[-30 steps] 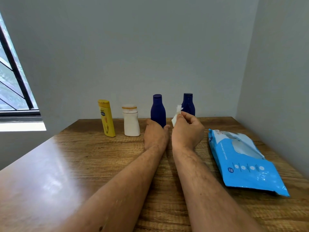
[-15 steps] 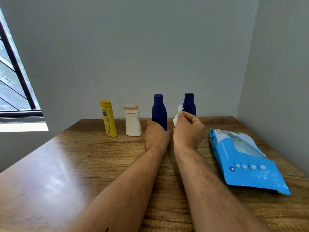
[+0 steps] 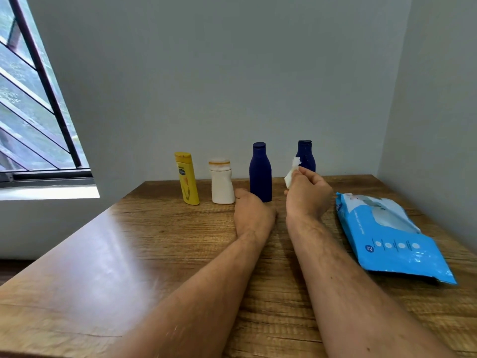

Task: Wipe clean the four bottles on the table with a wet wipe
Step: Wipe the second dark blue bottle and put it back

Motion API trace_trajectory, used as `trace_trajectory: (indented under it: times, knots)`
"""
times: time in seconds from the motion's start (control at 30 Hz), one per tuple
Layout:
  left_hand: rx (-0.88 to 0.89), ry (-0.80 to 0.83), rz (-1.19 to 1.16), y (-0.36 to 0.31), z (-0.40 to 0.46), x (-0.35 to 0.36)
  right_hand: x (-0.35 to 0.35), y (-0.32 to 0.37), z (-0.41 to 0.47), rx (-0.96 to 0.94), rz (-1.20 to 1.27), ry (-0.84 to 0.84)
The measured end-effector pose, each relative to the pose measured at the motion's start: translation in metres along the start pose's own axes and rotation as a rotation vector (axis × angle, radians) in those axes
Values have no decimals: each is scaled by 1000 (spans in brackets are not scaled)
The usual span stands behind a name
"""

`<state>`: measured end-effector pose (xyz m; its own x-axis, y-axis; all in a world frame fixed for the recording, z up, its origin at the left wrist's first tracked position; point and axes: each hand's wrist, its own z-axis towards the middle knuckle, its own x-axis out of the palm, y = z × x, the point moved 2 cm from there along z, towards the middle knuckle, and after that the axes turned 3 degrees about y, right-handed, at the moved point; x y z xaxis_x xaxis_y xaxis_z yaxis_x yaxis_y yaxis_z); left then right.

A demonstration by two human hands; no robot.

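- Bottles: four are standing in a row on the surface (image 3: 154,254).
- Right hand (image 3: 307,197) is pinching the wet wipe (image 3: 291,171) in its fingers.
- Left hand (image 3: 253,215) is resting by the near blue bottle (image 3: 260,174); its fingers are hidden, so its state is unclear.
- Next, probably: steadying that bottle, wiping.

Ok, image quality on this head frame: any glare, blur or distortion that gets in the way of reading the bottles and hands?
Head view: window light throws a broad glare patch on the table at left, washing out the grain there; the four bottles stay clear of it. Wide-angle stretch leans the yellow bottle and window frame. The forearms nearest the camera look soft. The right hand and wet wipe read clearly.
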<state>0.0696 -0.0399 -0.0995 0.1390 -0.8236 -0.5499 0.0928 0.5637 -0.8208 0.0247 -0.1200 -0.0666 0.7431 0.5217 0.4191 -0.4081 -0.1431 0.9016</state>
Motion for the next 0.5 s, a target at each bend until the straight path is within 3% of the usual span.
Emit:
trace_trajectory:
  times: [0.23,0.5]
  knots:
    - [114,100,38,3,-28,-9,-9,2,-2,28,45,-63]
    - [332,107,-83,-30,-31,-8,-17,24,5,-144,164,-178]
